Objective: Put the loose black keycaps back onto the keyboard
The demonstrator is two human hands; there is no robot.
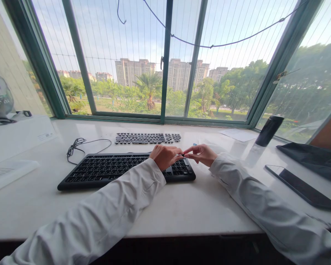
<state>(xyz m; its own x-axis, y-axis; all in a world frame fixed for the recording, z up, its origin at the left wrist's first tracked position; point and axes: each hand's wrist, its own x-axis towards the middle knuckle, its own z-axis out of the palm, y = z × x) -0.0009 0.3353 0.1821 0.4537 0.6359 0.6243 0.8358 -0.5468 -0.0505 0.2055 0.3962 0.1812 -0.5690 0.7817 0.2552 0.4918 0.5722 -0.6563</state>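
Note:
A black keyboard (105, 170) with its keycaps off lies in front of me, its key sockets bare. Over its right part is my left hand (165, 156), closed, thumb and fingertips pinched together. From the right, my right hand (202, 154) reaches in, also closed, its thumb and index finger meeting the left fingertips. A small dark piece (182, 155), about keycap size, shows between the fingertips of both hands; its exact kind is partly hidden. Behind the keyboard, loose black keycaps (140, 138) are laid out in rows like a keyboard layout.
A coiled black cable (75, 148) lies left of the keyboard. On the right are a dark phone (300, 186), a black cylinder (269, 130), a black cloth-like item (311, 162) and a white paper (237, 134). A white box (19, 136) stands left. Windows close off the back.

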